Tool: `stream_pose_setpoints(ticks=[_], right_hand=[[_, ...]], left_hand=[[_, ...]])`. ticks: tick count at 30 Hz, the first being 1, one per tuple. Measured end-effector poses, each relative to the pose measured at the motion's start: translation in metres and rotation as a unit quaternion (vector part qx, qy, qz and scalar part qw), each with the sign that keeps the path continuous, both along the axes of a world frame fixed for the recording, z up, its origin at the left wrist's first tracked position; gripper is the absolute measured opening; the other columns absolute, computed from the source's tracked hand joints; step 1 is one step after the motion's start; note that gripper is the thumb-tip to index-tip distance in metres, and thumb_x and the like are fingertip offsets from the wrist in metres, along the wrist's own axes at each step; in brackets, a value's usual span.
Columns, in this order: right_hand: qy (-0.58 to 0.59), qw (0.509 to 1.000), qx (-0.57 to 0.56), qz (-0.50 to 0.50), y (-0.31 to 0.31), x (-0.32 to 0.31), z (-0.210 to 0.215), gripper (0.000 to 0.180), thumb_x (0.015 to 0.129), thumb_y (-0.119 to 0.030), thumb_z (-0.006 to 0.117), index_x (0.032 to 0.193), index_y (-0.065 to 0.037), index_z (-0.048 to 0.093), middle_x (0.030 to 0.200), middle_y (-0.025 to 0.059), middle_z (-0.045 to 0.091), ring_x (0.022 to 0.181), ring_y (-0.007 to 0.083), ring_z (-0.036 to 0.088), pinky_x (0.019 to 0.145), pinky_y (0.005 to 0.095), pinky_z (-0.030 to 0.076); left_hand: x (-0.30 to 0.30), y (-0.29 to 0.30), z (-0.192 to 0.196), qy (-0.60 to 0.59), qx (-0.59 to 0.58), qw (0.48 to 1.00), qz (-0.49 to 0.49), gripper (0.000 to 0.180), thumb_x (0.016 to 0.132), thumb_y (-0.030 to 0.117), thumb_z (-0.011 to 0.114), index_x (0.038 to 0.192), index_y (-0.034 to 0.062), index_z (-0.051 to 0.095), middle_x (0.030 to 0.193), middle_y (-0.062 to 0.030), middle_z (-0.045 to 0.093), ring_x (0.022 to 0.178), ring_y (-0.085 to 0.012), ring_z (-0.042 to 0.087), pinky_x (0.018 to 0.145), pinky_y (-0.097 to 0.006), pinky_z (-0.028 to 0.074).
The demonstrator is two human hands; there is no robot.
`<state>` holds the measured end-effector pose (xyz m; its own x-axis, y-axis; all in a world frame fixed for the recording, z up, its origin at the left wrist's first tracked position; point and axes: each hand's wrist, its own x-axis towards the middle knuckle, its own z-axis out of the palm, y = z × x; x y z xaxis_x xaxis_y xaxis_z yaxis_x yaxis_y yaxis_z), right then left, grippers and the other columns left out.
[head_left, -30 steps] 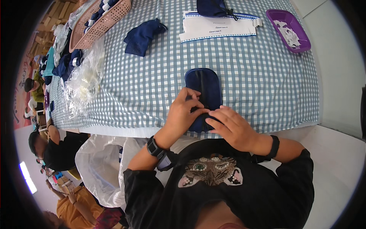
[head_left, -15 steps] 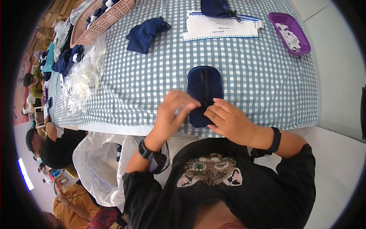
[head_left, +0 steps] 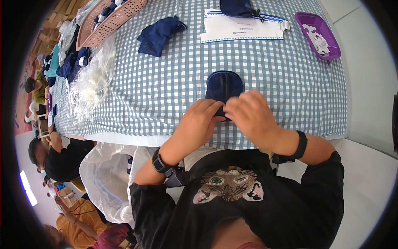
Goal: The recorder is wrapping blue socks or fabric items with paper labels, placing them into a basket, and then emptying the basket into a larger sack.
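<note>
A navy fabric piece (head_left: 214, 86) with a rounded far end and a dark strip down its middle lies on the checked cloth in front of me. My left hand (head_left: 202, 118) is closed on its near end, thumb and fingers pinching the edge. Against the same edge, my right hand (head_left: 250, 116) has its fingers curled in; they are slightly blurred and partly cover the fabric. The near end is folded or rolled up under the hands, and just how is hidden.
Farther off lie a crumpled navy cloth (head_left: 159, 36), white printed strips (head_left: 244, 31) with a navy drawstring pouch (head_left: 236, 8) on them, and a purple tray (head_left: 335, 52) of white scraps. A pink basket (head_left: 89, 35), clear plastic (head_left: 89, 89) and a lined bin (head_left: 97, 174) stand left, near other people.
The fabric's near end, stretched out flat before, is now turned up and shorter. My left hand has closed on it, and my right hand has moved up to its edge.
</note>
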<state>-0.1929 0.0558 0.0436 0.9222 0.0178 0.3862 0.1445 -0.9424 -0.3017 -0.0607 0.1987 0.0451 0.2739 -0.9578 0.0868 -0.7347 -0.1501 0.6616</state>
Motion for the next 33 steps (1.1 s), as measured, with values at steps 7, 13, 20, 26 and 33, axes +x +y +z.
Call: stream_pose_setpoints(ticks=[7,13,20,26,33], right_hand=[[-0.04,0.979,-0.197,-0.033,0.014,-0.006,-0.013,0.034,0.075,-0.009,0.056,0.104,0.008,0.06,0.106,0.017,0.06,0.099,0.0227,0.055,0.096,0.0345,0.038],[-0.018,0.989,-0.142,-0.036,0.006,0.0,-0.015,0.035,0.074,-0.009,0.057,0.104,0.009,0.057,0.102,0.0161,0.058,0.096,0.0242,0.052,0.093,0.0393,0.036],[0.063,0.995,-0.056,-0.048,0.002,0.011,-0.011,0.04,0.074,-0.007,0.056,0.11,0.01,0.053,0.105,0.0162,0.055,0.103,0.0271,0.047,0.095,0.0442,0.032],[-0.005,0.99,-0.122,-0.064,-0.001,0.01,-0.006,0.037,0.074,-0.008,0.057,0.107,0.008,0.054,0.099,0.0144,0.055,0.102,0.0276,0.046,0.095,0.0439,0.031],[0.061,0.996,-0.04,-0.042,-0.026,0.032,-0.002,0.026,0.075,-0.013,0.062,0.097,0.002,0.062,0.09,0.011,0.061,0.097,0.024,0.049,0.091,0.0402,0.033]], left_hand=[[0.025,-0.011,0.002,-0.034,0.009,0.999,-0.033,0.031,0.07,0.009,0.073,0.098,-0.0027,0.065,0.101,-0.0123,0.059,0.094,-0.0292,0.051,0.082,-0.038,0.044],[0.0,-0.001,-0.003,-0.06,-0.067,0.996,-0.026,0.051,0.068,0.008,0.073,0.114,0.0002,0.052,0.11,-0.0093,0.057,0.103,-0.0286,0.051,0.091,-0.042,0.039],[-0.003,-0.007,-0.019,-0.163,-0.085,0.983,0.005,0.048,0.071,0.002,0.067,0.115,0.0002,0.047,0.11,-0.0109,0.059,0.106,-0.0265,0.056,0.102,-0.044,0.034],[0.006,-0.02,-0.015,-0.167,-0.076,0.983,-0.005,0.042,0.071,0.001,0.066,0.11,-0.0041,0.051,0.105,-0.0124,0.06,0.103,-0.0277,0.055,0.106,-0.047,0.03],[0.038,-0.034,0.006,-0.134,0.006,0.989,-0.069,0.034,0.071,0.005,0.067,0.104,-0.0001,0.061,0.093,-0.012,0.061,0.095,-0.0275,0.052,0.099,-0.044,0.031]])
